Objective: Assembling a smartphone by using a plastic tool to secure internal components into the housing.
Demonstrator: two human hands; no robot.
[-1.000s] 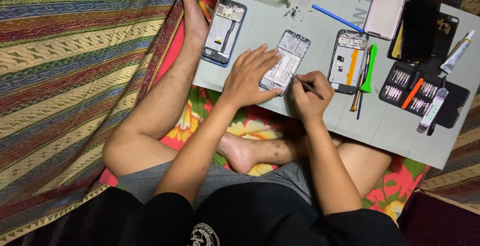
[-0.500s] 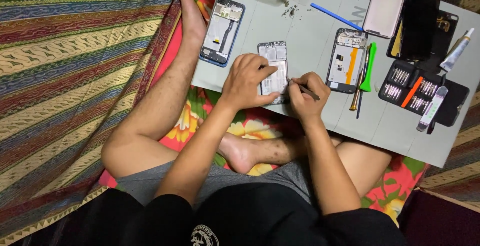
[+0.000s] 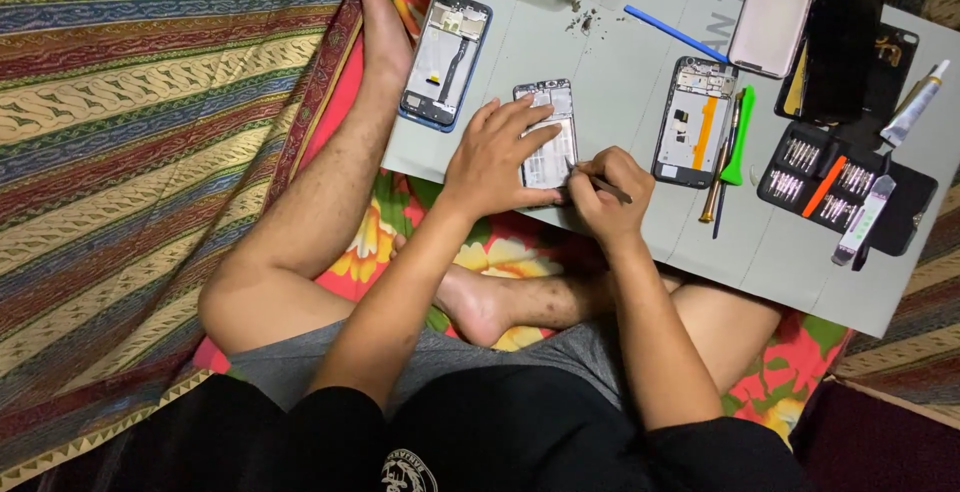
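Head view shows a person seated cross-legged at a grey work mat (image 3: 620,62). An opened silver phone frame with exposed internals (image 3: 548,132) lies flat on the mat near its front edge, between the two hands; its long axis runs roughly away from the person, with the top end pointing to the far edge of the mat. The left hand (image 3: 495,157) rests on the lower left part of this frame, fingers spread flat and pressing it down, not closed around it. The right hand (image 3: 605,192) sits just beside the frame's lower right corner, fingers clenched on a thin dark metal tool (image 3: 605,188) whose tip meets the frame's edge. A second opened phone frame with a blue rim (image 3: 445,60) lies to the left, its long axis also pointing away. A third opened frame with an orange strip (image 3: 695,120) lies to the right, with a green plastic pry tool (image 3: 740,137) touching its right side. A black open tool case (image 3: 905,217) at the right edge holds rows of small metal screwdriver bits (image 3: 800,155) and an orange-handled driver (image 3: 826,185).
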